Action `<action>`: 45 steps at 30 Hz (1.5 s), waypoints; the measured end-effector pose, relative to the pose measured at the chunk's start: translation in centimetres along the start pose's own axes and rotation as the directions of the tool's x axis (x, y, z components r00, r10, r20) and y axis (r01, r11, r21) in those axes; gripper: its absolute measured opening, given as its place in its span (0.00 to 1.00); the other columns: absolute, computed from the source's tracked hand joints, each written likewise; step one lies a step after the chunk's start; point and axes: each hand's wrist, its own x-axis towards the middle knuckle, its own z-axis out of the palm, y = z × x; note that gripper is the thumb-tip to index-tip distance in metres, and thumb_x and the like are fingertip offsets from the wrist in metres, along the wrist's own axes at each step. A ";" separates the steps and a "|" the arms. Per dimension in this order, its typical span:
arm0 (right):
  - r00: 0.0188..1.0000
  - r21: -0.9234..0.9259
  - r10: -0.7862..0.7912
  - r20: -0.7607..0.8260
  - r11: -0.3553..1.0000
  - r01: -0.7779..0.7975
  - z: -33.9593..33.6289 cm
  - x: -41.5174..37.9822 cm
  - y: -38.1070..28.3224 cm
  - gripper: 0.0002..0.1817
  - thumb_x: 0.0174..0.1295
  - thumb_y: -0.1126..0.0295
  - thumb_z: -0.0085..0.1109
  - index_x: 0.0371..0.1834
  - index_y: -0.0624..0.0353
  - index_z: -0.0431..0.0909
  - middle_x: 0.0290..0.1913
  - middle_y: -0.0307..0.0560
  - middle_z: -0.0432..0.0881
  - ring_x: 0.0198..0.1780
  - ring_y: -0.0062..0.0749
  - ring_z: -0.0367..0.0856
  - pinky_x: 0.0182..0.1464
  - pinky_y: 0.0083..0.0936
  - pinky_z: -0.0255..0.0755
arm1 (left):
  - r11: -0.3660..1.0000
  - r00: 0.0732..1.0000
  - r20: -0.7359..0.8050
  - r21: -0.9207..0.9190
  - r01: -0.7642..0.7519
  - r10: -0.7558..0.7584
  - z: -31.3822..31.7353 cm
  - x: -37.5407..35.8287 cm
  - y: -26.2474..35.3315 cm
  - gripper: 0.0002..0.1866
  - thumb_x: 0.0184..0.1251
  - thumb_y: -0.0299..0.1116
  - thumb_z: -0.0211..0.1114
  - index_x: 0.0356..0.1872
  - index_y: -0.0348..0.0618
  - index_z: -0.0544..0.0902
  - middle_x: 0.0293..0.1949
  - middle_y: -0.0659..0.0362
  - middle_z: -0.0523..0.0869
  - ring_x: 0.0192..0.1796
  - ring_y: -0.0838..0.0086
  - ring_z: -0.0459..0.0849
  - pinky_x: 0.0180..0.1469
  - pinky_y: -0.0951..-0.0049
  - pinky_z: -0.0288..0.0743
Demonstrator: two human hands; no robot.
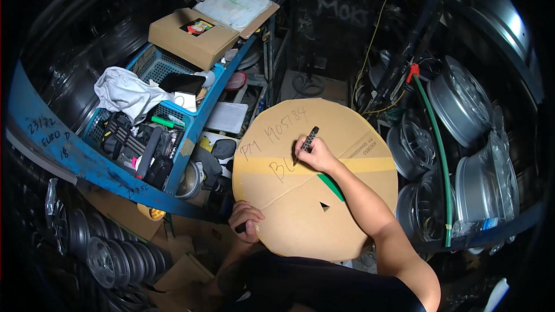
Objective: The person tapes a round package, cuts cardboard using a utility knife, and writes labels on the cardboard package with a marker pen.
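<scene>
A large round piece of brown cardboard is in front of my body, with yellow tape across it. Handwriting on its upper part reads roughly "PM 1905184", with "B" and another stroke below. Closed around a black marker, my right hand rests on the cardboard, the marker's tip against the second line of writing. At the cardboard's lower left edge is my left hand, its fingers curled around a small black marker cap.
On the left, a blue metal shelf carries blue baskets with tools, a white cloth and a cardboard box. Metal wheel rims fill the right-hand rack, and more rims lie at lower left.
</scene>
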 end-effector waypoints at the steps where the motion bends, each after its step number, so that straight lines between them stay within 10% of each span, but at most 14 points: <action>1: 0.999 0.000 0.004 -0.044 1.000 -0.004 0.0 0.1 0.1 0.03 0.61 0.73 0.65 0.33 0.59 0.81 0.25 0.30 0.77 0.27 0.14 0.71 0.33 0.19 0.66 | 1.000 1.000 -0.003 -0.005 0.001 -0.001 0.0 0.0 0.0 0.14 0.69 0.36 0.54 0.24 0.43 0.76 0.26 0.58 0.88 0.30 0.64 0.80 0.50 0.59 0.75; 45: 0.944 -0.132 -0.075 -0.322 0.991 0.033 -2.5 0.8 1.5 0.06 0.61 0.71 0.66 0.29 0.60 0.81 0.20 0.31 0.75 0.24 0.15 0.69 0.28 0.20 0.63 | 0.999 0.998 -0.053 -0.022 0.042 -0.043 0.5 -0.3 -0.1 0.19 0.72 0.44 0.55 0.22 0.44 0.78 0.23 0.60 0.87 0.30 0.65 0.79 0.52 0.61 0.72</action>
